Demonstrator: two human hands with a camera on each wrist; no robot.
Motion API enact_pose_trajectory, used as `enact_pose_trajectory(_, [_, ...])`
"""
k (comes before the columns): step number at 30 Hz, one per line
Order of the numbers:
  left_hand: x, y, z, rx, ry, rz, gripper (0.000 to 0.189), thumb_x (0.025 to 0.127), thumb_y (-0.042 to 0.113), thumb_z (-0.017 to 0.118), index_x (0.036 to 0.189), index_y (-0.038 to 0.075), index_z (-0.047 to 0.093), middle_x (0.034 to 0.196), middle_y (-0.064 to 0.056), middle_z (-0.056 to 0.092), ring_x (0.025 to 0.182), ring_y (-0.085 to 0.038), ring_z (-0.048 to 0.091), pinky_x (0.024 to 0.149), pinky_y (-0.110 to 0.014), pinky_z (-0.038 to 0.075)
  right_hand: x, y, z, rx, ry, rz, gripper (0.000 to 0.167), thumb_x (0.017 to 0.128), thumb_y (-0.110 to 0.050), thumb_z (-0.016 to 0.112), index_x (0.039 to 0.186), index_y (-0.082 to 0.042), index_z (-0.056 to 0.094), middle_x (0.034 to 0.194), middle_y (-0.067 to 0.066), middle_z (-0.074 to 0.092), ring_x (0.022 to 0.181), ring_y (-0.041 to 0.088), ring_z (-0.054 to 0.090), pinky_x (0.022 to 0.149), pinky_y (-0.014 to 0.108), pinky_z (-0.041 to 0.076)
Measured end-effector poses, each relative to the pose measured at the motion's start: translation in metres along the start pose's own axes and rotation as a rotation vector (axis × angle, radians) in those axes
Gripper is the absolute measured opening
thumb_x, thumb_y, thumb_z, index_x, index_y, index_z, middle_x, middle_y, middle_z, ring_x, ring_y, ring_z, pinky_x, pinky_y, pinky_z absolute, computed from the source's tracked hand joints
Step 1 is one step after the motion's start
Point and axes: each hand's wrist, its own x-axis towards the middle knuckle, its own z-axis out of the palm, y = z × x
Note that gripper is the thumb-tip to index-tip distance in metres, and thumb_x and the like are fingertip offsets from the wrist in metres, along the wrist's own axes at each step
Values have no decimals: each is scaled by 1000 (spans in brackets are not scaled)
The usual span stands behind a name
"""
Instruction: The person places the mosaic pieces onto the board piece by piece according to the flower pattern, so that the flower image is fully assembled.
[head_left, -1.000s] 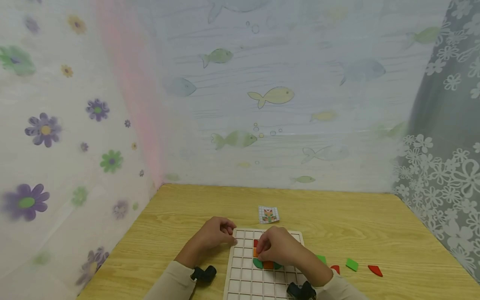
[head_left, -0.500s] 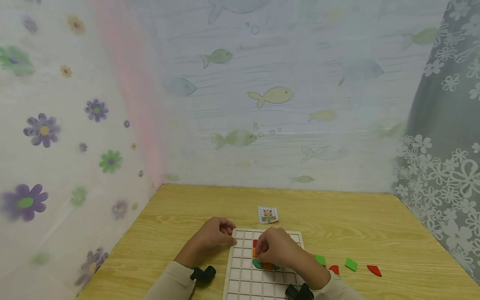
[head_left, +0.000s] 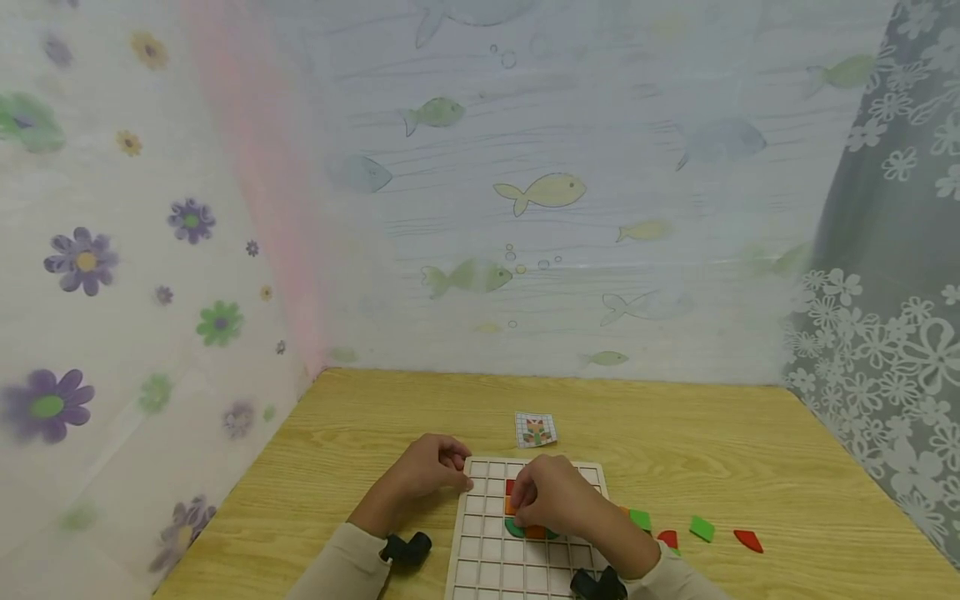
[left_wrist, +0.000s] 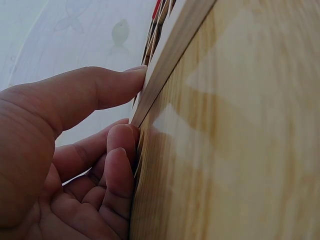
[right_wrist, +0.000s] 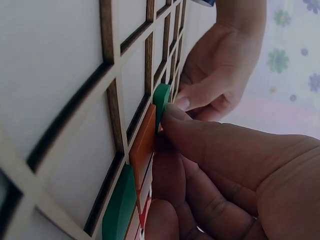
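Note:
A wooden grid board [head_left: 480,550] lies on the table before me. My left hand [head_left: 431,467] holds its far left corner, the thumb [left_wrist: 132,77] on the rim and the fingers curled at the edge. Over the board's upper middle is my right hand [head_left: 558,497], pinching a green rounded piece [right_wrist: 161,100] set in a cell. An orange square [right_wrist: 143,142] sits beside that piece, with another green piece [right_wrist: 120,205] on its other side. A red piece [head_left: 511,486] and a lighter orange piece [head_left: 510,505] show farther up, partly hidden by the right fingers.
Beyond the board lies a small picture card [head_left: 536,430] with a gridded flower pattern. Loose pieces lie right of the board: a green one [head_left: 702,528], a red one [head_left: 748,541], and others near the right forearm. Printed curtains stand behind and at both sides.
Both hands stay nearly in place. The right forearm has shifted slightly left, uncovering a bit of an orange piece beside it.

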Motion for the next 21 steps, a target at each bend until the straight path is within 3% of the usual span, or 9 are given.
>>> enact_pose_trajectory(21, [-3, 5, 2, 23, 14, -18, 41, 83, 18, 88, 118, 4, 71, 97, -4, 65, 86, -19, 61, 77, -32, 52, -3, 1, -4, -8, -1, -1, 17, 78, -7, 90, 80, -12, 73, 74, -7, 68, 67, 8, 62, 61, 26, 52])
